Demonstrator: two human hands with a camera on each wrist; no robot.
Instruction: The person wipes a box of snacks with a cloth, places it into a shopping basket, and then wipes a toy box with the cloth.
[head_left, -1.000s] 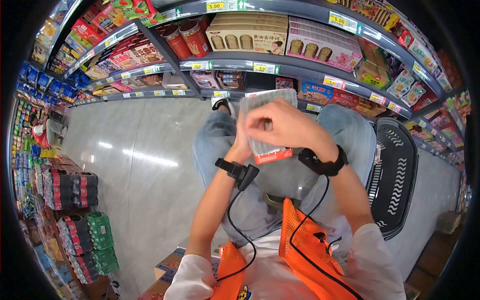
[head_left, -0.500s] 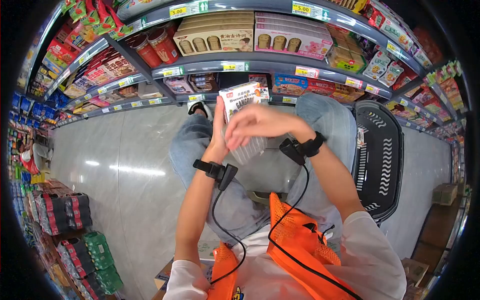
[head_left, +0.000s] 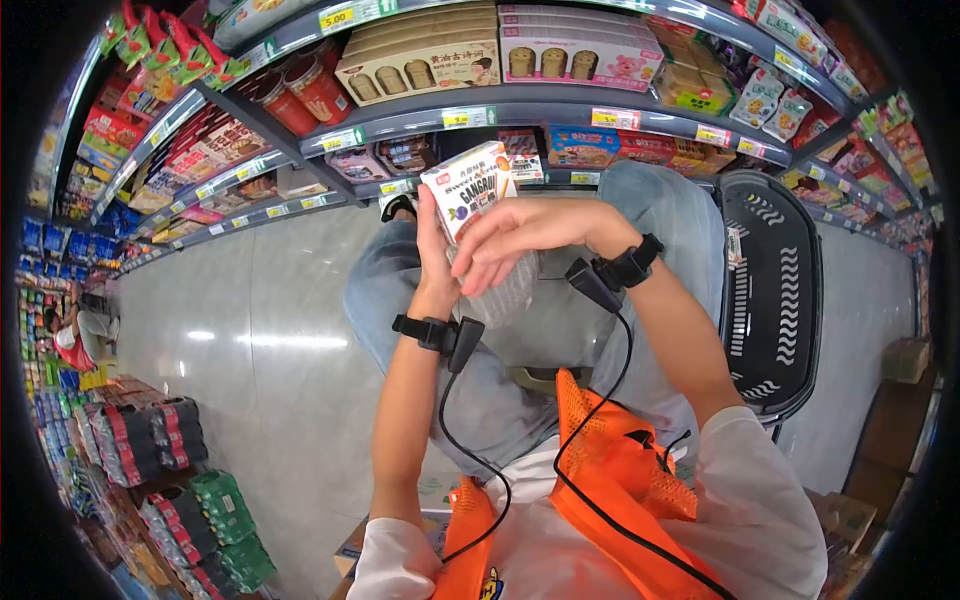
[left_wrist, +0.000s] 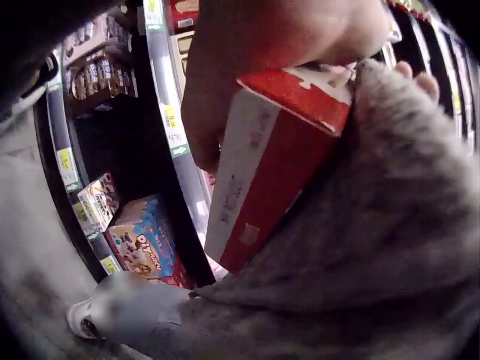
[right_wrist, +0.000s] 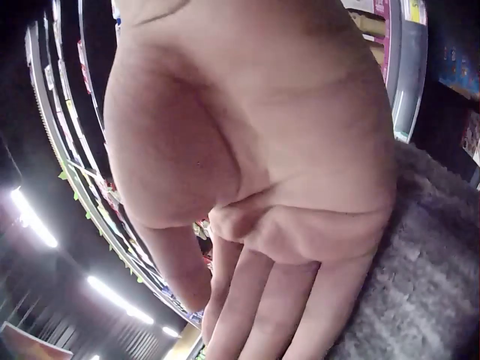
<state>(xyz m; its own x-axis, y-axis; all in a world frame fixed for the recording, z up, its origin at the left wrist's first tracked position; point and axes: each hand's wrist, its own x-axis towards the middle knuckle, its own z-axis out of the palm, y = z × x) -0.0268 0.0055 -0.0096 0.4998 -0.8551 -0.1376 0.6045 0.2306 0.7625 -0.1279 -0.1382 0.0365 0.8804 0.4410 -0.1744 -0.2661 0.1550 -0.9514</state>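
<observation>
My left hand (head_left: pixel 433 255) grips a small white snack box (head_left: pixel 470 188) by its side, thumb along the left edge. The box's printed front tilts up toward the head camera; its red-and-white underside (left_wrist: pixel 277 161) fills the middle of the left wrist view. A grey fuzzy cloth (head_left: pixel 508 285) hangs just below the box, and part of it is hidden behind my right hand (head_left: pixel 550 232). That hand lies across the box's lower end with fingers loosely extended. In the right wrist view its palm shows, with the cloth beside the little-finger edge.
Store shelves (head_left: pixel 400 128) with boxed biscuits run across the front. Among the lower goods stands a similar white box (head_left: pixel 525 168). A black basket (head_left: pixel 770 290) is beside my right leg. Drink packs (head_left: pixel 215 510) are stacked at the left; farther back on that side is a person (head_left: pixel 80 340).
The cloth, which covered the box a second ago, has moved down, exposing the printed front. The box has tilted, and the right hand has shifted down off it. The head view has shifted slightly.
</observation>
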